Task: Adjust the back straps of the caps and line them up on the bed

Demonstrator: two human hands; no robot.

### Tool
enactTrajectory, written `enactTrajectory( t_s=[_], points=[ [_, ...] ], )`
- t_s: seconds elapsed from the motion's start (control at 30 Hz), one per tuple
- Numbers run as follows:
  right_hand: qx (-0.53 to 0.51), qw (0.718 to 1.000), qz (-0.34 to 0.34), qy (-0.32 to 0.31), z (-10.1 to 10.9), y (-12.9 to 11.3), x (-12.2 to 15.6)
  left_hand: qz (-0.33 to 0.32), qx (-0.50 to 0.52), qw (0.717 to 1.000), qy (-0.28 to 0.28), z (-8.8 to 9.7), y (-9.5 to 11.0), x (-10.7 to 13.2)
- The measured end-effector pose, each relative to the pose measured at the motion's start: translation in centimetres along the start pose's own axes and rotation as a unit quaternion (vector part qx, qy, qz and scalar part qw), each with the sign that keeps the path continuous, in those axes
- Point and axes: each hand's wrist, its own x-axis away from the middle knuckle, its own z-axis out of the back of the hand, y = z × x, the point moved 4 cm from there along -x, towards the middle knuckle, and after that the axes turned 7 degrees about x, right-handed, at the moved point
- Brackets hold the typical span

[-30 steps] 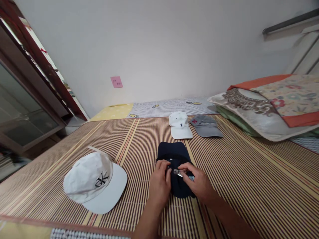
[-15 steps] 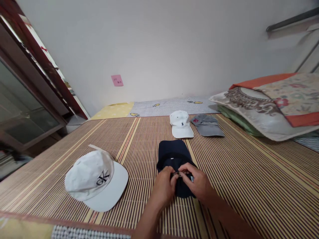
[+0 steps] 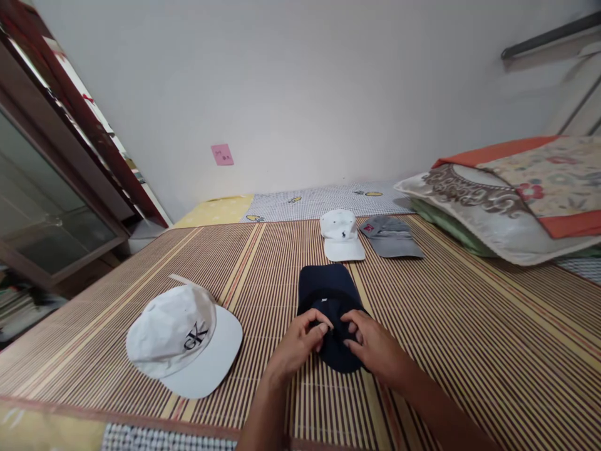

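Note:
A dark navy baseball cap (image 3: 328, 280) lies in front of me, its brim pointing away and its inside partly showing. At the near, back part of this cap, my left hand (image 3: 303, 338) has thumb and forefinger closed on a small piece of its strap, with the exact part hidden by the fingers. My right hand (image 3: 373, 344) is over the cap's right side, thumb and bent fingers apart with nothing seen between them. To the left rests a white cap with black CK letters (image 3: 176, 332), its strap loose at the back.
Farther back sit a white cap with a small dark logo (image 3: 340, 232) and a grey cap (image 3: 393, 237). A striped bamboo mat (image 3: 263, 282) lies beneath everything. Pillows (image 3: 498, 207) are piled at the right, and a pink note (image 3: 222, 155) is on the wall.
My hands have moved apart at the back of the navy cap. The right fingers have spread and come off the strap, while the left ones stay pinched.

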Motion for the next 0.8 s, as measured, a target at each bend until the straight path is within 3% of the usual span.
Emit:
enactTrajectory(
  t_s=[0.1, 0.2, 0.3, 0.4, 0.6, 0.8],
  points=[
    [-0.034, 0.999, 0.007, 0.021, 0.2, 0.2, -0.2, -0.007, 0.042, 0.999, 0.005, 0.0, -0.1, -0.1],
    [-0.155, 0.987, -0.018, 0.044, 0.9, 0.1, -0.5, -0.006, 0.06, 0.998, 0.008, -0.2, 0.0, -0.3],
    [-0.321, 0.943, -0.056, 0.07, 1.7, 0.1, -0.7, -0.009, 0.059, 0.998, 0.017, -0.3, 0.4, -0.5],
    [-0.416, 0.904, -0.068, 0.073, 2.1, 0.5, -0.9, -0.003, 0.068, 0.997, 0.022, -0.4, 0.5, -0.5],
    [-0.526, 0.848, -0.066, -0.01, 1.8, 1.2, -1.0, 0.008, 0.121, 0.992, 0.014, 0.1, 0.0, -0.4],
    [-0.517, 0.851, -0.078, -0.055, 1.2, 0.7, -0.7, 0.024, 0.147, 0.989, 0.012, 0.1, 0.0, -0.3]
  ],
)
